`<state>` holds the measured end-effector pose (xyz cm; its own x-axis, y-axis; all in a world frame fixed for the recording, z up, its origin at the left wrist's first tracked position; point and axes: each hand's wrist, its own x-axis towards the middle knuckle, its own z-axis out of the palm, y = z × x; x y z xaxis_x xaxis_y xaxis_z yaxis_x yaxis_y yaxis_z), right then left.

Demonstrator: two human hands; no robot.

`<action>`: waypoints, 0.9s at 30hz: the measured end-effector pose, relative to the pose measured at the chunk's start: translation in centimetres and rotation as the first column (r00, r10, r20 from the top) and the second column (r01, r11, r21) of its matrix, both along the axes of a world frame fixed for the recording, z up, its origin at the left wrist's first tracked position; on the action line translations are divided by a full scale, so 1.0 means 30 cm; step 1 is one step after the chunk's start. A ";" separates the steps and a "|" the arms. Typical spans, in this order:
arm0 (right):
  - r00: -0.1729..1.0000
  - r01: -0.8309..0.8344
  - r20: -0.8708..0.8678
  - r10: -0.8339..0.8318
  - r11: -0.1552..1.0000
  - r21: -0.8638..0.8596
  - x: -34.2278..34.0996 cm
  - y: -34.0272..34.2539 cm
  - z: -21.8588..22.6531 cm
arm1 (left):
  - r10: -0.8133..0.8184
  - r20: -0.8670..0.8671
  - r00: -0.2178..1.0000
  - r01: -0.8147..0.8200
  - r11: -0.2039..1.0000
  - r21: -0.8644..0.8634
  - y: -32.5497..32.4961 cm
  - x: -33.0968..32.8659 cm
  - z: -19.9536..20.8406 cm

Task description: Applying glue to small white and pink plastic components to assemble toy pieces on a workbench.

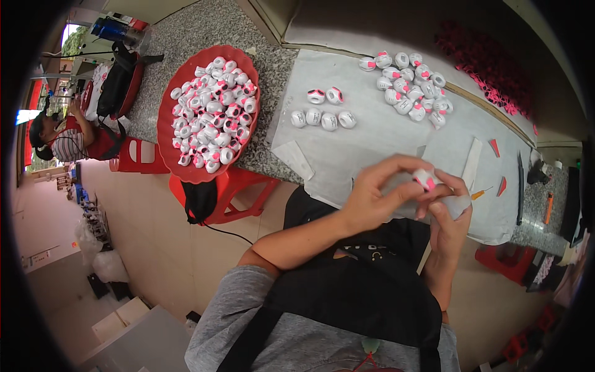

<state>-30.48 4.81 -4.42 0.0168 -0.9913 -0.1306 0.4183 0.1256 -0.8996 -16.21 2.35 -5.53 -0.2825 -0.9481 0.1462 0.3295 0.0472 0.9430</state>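
Note:
Above the near edge of the paper-covered worktop, my left hand (374, 193) pinches a small white ball-shaped piece with pink parts (425, 180) between thumb and fingers. Closed beside it, my right hand (451, 224) has fingertips close against the same piece. A pale cloth-like thing (457, 206) is tucked in the right hand; its kind is unclear. Beyond my hands lie a row of similar white pieces (330, 120), two pieces with pink openings (334, 95) and a larger cluster (416, 90). A yellow-handled pointed tool (478, 194) lies right of my right hand.
At left, a red scalloped basin (167, 137) full of white-and-pink pieces overhangs the worktop above a red stool (238, 195). Pink parts (489, 87) are heaped on the far right shelf. White strips (472, 162) and red scraps (494, 147) lie rightward. A person (68, 139) sits far left.

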 end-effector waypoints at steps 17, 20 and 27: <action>0.984 0.141 -0.094 -0.154 0.981 -0.135 -0.104 0.024 -0.006 | 0.465 0.839 0.284 0.135 0.846 -0.515 -0.447 0.159 0.012; 0.982 0.164 -0.073 -0.177 0.974 -0.158 -0.126 0.027 -0.002 | 0.491 0.787 0.373 0.052 0.836 -0.546 -0.443 0.162 0.022; 0.951 0.216 -0.207 -0.231 0.972 -0.097 -0.155 0.039 0.036 | 0.129 0.256 0.958 -0.144 0.989 0.038 -0.267 0.132 0.087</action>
